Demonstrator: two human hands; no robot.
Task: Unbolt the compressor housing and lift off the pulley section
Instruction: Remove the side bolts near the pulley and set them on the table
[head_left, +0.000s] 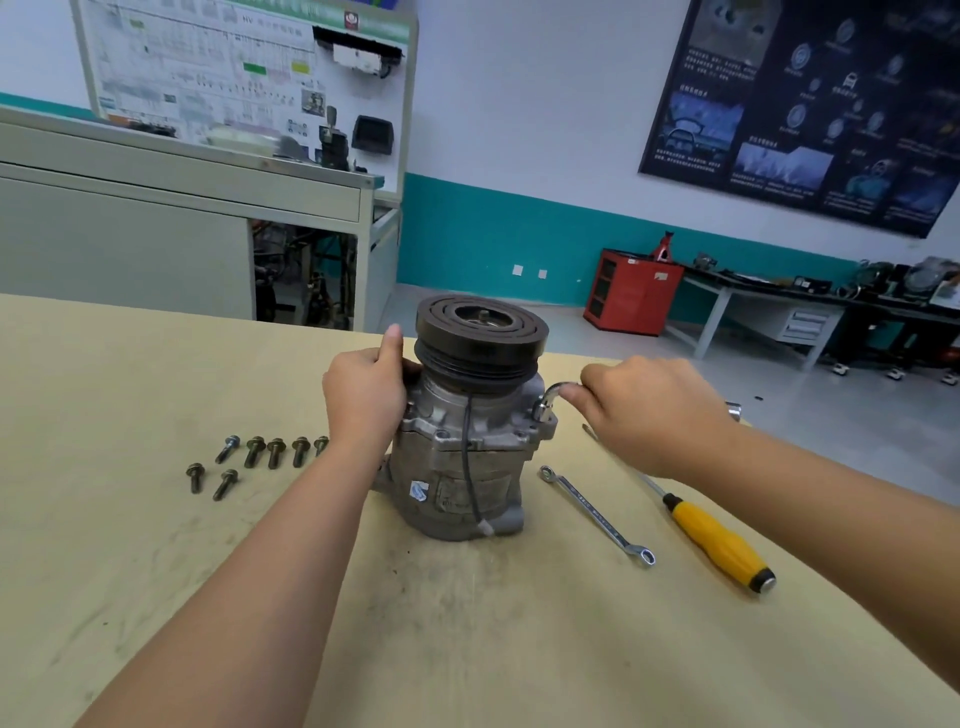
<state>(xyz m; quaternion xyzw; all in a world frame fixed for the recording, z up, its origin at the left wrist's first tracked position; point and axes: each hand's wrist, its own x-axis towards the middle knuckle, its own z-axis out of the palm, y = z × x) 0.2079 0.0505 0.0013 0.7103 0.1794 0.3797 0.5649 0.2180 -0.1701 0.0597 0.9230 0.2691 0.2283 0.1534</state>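
Here I am at the pale beige wooden table (156, 571), and the grey cast-metal compressor (457, 467) stands upright in the middle of it, just in front of me. Its black grooved pulley (480, 338) sits on top, facing up.

My left hand (363, 395) grips the upper left side of the compressor, just under the pulley. The fingers wrap round out of sight and the thumb points up beside the pulley's rim.

My right hand (644, 410) is clenched on the handle of a shiny chrome bent wrench (548, 402). The wrench's lower end points down onto the housing flange at the upper right of the body. I can't make out the bolt head under it.

A thin black wire (470, 467) runs down the front of the housing to a small white plug (487, 528) near the base.

Seven dark flanged bolts (254, 457) lie loose on the table to the left of the compressor, five in a row and two nearer me. To the right lies a slim silver ring spanner (597, 514), apart from the body. Beyond the spanner lies a yellow-handled screwdriver with a black cap (717, 540), its shaft passing under my right wrist.
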